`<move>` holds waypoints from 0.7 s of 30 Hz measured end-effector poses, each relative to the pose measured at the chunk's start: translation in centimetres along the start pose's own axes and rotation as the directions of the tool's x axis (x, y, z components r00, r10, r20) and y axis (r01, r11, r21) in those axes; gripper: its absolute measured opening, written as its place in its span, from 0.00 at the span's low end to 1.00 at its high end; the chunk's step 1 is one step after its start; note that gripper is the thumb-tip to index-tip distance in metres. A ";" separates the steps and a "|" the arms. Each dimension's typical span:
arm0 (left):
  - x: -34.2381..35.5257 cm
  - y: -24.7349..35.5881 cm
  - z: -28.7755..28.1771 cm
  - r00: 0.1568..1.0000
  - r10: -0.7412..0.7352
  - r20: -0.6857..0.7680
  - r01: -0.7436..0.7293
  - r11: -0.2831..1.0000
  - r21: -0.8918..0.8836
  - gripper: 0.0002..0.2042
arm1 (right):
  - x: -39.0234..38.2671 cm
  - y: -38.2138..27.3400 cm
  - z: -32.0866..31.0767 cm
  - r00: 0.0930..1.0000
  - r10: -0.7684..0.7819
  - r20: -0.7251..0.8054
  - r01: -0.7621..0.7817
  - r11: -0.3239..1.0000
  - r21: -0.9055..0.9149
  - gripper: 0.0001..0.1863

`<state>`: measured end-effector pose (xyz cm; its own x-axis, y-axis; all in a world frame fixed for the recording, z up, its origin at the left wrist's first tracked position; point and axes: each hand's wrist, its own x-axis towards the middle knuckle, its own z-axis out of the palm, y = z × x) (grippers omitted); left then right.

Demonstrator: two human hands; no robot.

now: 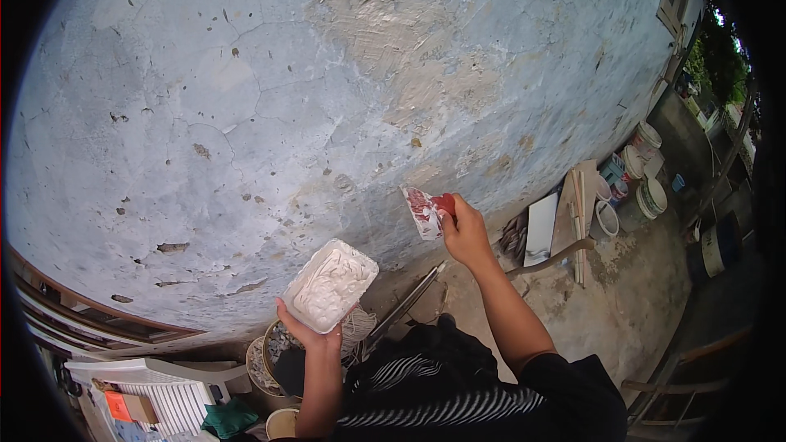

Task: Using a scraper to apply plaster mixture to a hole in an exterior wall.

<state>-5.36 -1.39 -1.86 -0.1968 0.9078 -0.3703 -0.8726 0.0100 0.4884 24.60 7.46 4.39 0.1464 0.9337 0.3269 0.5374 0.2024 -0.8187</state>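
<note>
My left hand (311, 331) holds up a shallow rectangular tub (306, 317) from below. Thick off-white putty (334, 278) fills it, its surface ridged and uneven. A red putty knife (422, 211) is gripped by its handle in my right hand (468, 233), with white smears over its blade. The blade points up and left in front of the wall; whether it touches is hard to tell. The pale blue wall (205, 74) is cracked, pitted and chipped. A large beige patch (385, 16) with trowel marks covers its upper middle.
Several buckets (647, 196) and leaning boards (542, 229) stand along the wall's foot at right. At lower left are a white slatted plastic piece (176, 401), a green cloth (229, 417) and a bucket of rubble (260, 364). A wooden-framed opening (90, 315) edges the wall.
</note>
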 end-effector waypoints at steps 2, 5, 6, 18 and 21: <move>0.2 -0.3 -0.1 0.999 -0.022 0.043 0.024 0.999 -0.034 0.45 | -0.1 0.9 -0.3 0.987 -0.147 -0.060 0.149 0.989 0.016 0.07; -0.3 -0.5 0.8 0.999 -0.024 0.025 0.024 1.000 0.017 0.45 | 0.3 0.6 0.9 0.979 -0.181 -0.090 0.179 0.983 -0.038 0.06; -0.4 -0.5 0.9 0.999 -0.025 0.024 0.025 1.000 0.019 0.45 | 0.3 -0.1 0.2 0.998 -0.070 0.001 0.070 0.998 0.004 0.06; -1.4 0.1 0.3 1.000 0.012 0.012 -0.012 1.000 0.008 0.45 | 0.2 0.2 1.2 0.984 -0.165 0.070 0.162 0.986 0.043 0.07; -2.6 0.4 0.6 0.997 0.051 0.067 -0.050 0.999 -0.011 0.43 | 0.5 0.9 1.1 0.994 -0.099 0.037 0.098 0.995 0.019 0.06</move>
<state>-4.93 -3.47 -0.23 -0.2105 0.9331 -0.2918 -0.8665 -0.0398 0.4976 24.25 8.42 3.24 0.0613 0.9194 0.3885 0.5331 0.2990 -0.7915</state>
